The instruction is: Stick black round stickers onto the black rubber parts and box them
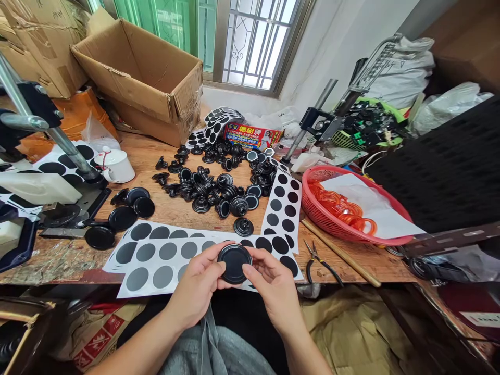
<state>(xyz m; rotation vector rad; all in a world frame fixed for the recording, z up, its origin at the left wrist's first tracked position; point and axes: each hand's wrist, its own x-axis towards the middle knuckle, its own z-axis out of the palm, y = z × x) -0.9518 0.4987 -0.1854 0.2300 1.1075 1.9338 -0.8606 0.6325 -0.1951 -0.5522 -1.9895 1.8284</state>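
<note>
**A:** What's nearest?

**B:** Both hands, just in front of the desk edge. The left hand (197,284) and the right hand (273,284) share one round black cap (234,263), its flat face turned up. Each hand is curled partway, thumb and fingertips pinching the rim from opposite sides.

**A:** And right behind the cap?

**B:** White sticker sheets (160,255) lie flat on the wooden desk (58,260), printed with rows of grey and black discs. One strip of black dots (283,208) runs away from the person, toward the middle of the desk. Small black-handled pliers (318,260) lie just right of the sheets, beside a wooden stick (339,252).

**A:** Further in?

**B:** A loose heap of black knob-shaped parts (219,182) fills the middle. To the left are several flat black lids (123,216), next to the base of a metal press stand (50,130). A white cup (115,164) sits behind them. To the right, a red plastic basket (324,219) holds orange rings (346,208) and a sheet of white paper.

**A:** And at the back?

**B:** An open cardboard box (144,78) at the left, a small colourful printed carton (252,136) in the middle, and a barred window (253,41) behind.
</note>
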